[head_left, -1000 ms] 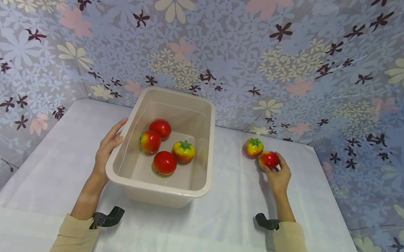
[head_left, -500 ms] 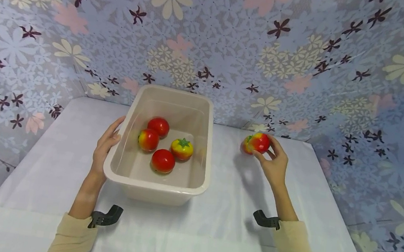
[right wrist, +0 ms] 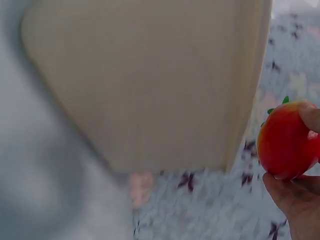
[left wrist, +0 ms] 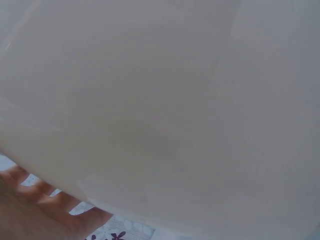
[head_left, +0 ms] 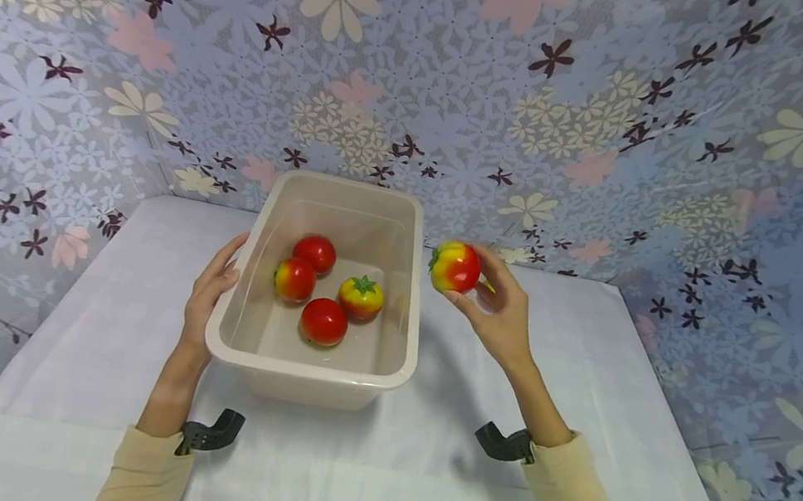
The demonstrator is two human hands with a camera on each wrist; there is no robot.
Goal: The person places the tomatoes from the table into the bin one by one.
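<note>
My right hand [head_left: 502,317] pinches a red and yellow tomato [head_left: 455,266] with a green leafy top, held up just right of the beige plastic bin [head_left: 311,370]. In the right wrist view, thumb and fingers grip that tomato [right wrist: 285,142] beside the bin's wall [right wrist: 135,85]. Extended fingers of my left hand [head_left: 210,294] rest along the bin's left side; the left wrist view shows the fingers [left wrist: 60,202] against its outer wall [left wrist: 165,110]. Several tomatoes lie inside the bin, among them a red one [head_left: 323,322] and a yellow-topped one [head_left: 361,297].
Behind my right hand, another tomato [head_left: 490,286] on the table is mostly hidden, only a sliver of yellow showing. A white cloth covers the table [head_left: 343,477]. Flower-patterned fabric [head_left: 462,124] rises at the back and both sides.
My right hand has lifted the tomato off the table and carried it left toward the bin. My left hand stays at the bin's side.
</note>
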